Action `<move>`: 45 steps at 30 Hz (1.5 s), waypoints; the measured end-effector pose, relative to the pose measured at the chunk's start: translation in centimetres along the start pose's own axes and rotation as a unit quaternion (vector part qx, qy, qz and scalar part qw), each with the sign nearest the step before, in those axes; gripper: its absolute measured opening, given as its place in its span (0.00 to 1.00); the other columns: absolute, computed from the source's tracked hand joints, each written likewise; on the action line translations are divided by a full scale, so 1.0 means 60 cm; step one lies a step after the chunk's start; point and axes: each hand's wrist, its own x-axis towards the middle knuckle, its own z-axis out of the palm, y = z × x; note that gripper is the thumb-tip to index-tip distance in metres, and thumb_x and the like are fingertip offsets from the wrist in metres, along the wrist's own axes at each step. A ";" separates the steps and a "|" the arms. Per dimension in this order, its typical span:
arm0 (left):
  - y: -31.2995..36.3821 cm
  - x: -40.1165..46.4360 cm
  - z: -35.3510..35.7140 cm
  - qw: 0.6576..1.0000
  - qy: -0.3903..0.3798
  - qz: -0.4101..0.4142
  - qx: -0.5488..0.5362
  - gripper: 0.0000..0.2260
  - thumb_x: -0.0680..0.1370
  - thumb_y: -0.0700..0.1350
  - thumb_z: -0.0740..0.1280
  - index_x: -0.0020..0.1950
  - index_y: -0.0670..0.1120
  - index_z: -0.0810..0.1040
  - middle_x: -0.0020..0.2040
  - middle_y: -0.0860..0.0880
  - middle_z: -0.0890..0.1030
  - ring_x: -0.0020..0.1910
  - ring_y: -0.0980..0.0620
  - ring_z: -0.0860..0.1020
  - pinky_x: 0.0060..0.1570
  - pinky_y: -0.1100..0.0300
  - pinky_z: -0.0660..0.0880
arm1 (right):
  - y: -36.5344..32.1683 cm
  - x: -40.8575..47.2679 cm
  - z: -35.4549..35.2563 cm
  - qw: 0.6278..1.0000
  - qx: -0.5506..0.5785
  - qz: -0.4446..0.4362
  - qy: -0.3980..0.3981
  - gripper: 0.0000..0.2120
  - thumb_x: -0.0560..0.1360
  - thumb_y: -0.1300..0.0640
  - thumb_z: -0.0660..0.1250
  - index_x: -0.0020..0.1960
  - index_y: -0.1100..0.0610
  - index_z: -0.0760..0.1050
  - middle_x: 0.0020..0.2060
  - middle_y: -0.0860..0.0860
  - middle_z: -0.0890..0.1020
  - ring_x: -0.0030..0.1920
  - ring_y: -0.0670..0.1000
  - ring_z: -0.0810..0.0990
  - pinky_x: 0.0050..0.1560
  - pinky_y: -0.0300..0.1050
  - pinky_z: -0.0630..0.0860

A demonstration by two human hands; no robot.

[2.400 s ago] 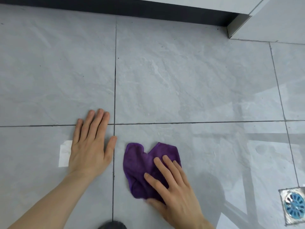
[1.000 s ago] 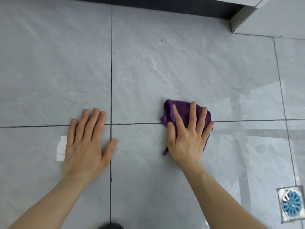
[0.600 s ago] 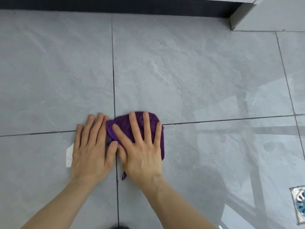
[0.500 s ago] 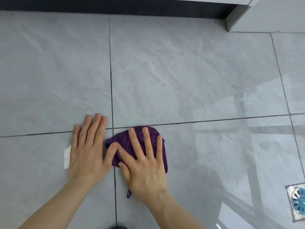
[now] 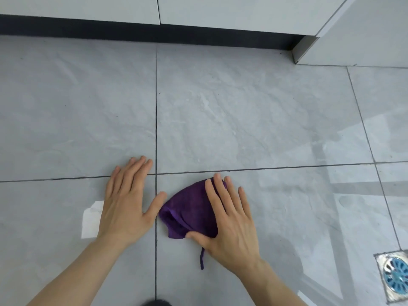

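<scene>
At the 6 o'clock edge of the view we see a dark rounded shape (image 5: pixel 156 303), too cropped to identify. At 4 o'clock, a square metal floor drain with a blue round grate (image 5: pixel 395 276) sits in the grey stone-look tiled floor (image 5: pixel 242 120).

Our right hand (image 5: pixel 230 221) lies flat, fingers straight and spread, and presses on the crumpled purple microfibre cloth (image 5: pixel 189 208). The cloth lies on the floor just right of the lengthwise grout line (image 5: pixel 156 129), and its thin purple loop (image 5: pixel 202 259) trails toward 6 o'clock.

Our left hand (image 5: pixel 125 204) lies flat on the tile at 9 o'clock from the cloth, fingers straight. We cannot tell whether its thumb tip touches the cloth. A white rectangular patch (image 5: pixel 90 219) shows at 9 o'clock from this hand.

At 12 o'clock runs a black plinth strip (image 5: pixel 154 32), with white cabinet fronts (image 5: pixel 220 9) above it.
</scene>
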 end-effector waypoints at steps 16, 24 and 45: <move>0.099 -0.056 0.014 0.984 -0.127 0.118 0.028 0.41 0.70 0.66 0.67 0.79 0.52 0.61 0.73 0.57 0.69 0.71 0.54 0.67 0.68 0.59 0.70 | 0.062 -0.017 -0.019 0.992 0.017 -0.116 -0.037 0.42 0.69 0.38 0.74 0.78 0.50 0.64 0.79 0.46 0.64 0.79 0.51 0.63 0.73 0.48 0.69; 0.139 -0.083 0.035 0.980 -0.126 0.129 0.088 0.30 0.64 0.53 0.80 0.64 0.48 0.78 0.55 0.53 0.80 0.51 0.51 0.80 0.41 0.59 0.81 | 0.056 -0.059 -0.002 0.995 0.025 -0.092 0.041 0.30 0.65 0.57 0.81 0.65 0.54 0.78 0.62 0.47 0.82 0.49 0.51 0.80 0.44 0.42 0.82; 0.184 0.005 -0.077 0.985 -0.131 0.108 -0.004 0.11 0.78 0.49 0.66 0.56 0.53 0.64 0.48 0.53 0.78 0.46 0.50 0.75 0.46 0.55 0.75 | 0.057 0.013 -0.150 0.998 0.031 -0.046 0.000 0.11 0.76 0.48 0.70 0.56 0.50 0.76 0.48 0.46 0.81 0.49 0.52 0.77 0.43 0.43 0.66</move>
